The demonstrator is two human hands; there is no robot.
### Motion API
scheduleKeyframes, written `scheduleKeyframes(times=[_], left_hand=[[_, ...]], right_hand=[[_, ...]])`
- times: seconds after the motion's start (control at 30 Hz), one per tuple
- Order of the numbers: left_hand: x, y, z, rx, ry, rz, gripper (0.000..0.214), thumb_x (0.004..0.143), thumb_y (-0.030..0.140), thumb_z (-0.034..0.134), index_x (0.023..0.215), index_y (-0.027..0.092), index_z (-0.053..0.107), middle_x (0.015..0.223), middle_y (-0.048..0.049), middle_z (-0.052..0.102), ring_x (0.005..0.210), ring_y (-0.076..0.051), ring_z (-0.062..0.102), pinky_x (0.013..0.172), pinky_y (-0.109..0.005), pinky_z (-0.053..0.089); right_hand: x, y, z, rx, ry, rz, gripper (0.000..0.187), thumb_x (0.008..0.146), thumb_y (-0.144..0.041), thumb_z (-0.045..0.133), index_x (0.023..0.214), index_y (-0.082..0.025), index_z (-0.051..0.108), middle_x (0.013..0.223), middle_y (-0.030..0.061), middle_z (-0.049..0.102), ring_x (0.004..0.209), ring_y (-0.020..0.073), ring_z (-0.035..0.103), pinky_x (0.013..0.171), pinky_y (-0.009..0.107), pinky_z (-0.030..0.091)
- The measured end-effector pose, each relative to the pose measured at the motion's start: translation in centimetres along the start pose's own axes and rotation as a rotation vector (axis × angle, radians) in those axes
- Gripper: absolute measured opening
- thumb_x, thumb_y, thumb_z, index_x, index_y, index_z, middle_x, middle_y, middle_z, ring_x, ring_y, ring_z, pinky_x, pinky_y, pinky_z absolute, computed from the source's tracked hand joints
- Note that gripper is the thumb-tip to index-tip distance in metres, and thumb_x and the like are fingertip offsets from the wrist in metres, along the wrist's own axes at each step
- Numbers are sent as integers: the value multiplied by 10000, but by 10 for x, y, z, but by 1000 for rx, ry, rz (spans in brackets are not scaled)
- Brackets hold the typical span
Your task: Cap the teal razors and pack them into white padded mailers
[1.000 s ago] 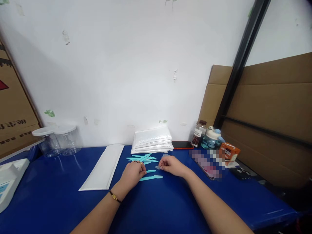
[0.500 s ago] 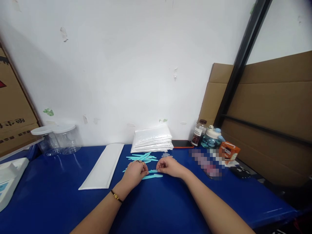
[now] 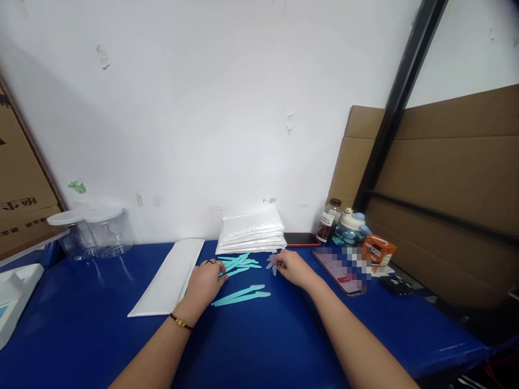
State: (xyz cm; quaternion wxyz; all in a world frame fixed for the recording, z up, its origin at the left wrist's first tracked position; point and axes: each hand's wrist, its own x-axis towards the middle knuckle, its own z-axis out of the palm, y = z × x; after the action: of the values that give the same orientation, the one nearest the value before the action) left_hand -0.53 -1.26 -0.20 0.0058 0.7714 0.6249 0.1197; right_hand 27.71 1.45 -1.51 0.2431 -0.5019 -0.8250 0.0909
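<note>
My left hand (image 3: 206, 280) rests on the blue table (image 3: 259, 335) with fingers curled, touching the near end of a pile of teal plastic sticks (image 3: 239, 262). Two more teal sticks (image 3: 240, 295) lie side by side just in front of my hands. My right hand (image 3: 292, 267) pinches a small pale translucent piece (image 3: 272, 263) at its fingertips, right of the pile. A long flat white pouch (image 3: 172, 276) lies just left of my left hand.
A stack of white pouches (image 3: 252, 232) sits against the wall. A phone (image 3: 301, 239), a brown bottle (image 3: 328, 220), a blue-lidded jar (image 3: 349, 228), an orange carton (image 3: 379, 252) and another phone (image 3: 338, 267) stand right. Clear jars (image 3: 91, 232) stand left; cardboard leans right.
My hands have separated: the left moved left and back to the stick pile, the right moved back with the small pale piece. Two sticks now lie uncovered in front.
</note>
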Motion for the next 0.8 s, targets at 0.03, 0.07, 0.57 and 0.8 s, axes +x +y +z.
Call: scheduleKeyframes(times=[0.03,0.07,0.57,0.8], left_hand=[[0,0,1,0,-6,6,115,788,302,554,837,231,631,904,-31,643,883,-198,571,721,-289,370],[0,0,1,-1,-11,10,104,789,291,549,812,233,632,890,-26,645,877,-194,571,717,-287,367],[0,-3,8,-201,-105,42,76,765,251,536,782,216,601,787,4,642,750,-145,573,620,-230,348],[2,2,12,-430,-130,37,142,772,298,498,787,195,596,703,13,598,657,-125,531,554,-211,323]], right_hand=[[0,0,2,-16,-34,-40,331,664,6,492,840,-189,694,870,46,626,753,145,583,685,223,425],[0,1,4,-30,-64,-77,356,656,24,485,848,-191,694,892,49,620,764,143,584,693,220,424],[-2,-12,8,167,-144,-45,164,701,-71,554,822,-176,591,728,7,596,642,120,545,567,210,399],[4,-25,13,924,-83,138,215,738,-322,639,813,-157,521,638,3,632,629,156,648,590,263,491]])
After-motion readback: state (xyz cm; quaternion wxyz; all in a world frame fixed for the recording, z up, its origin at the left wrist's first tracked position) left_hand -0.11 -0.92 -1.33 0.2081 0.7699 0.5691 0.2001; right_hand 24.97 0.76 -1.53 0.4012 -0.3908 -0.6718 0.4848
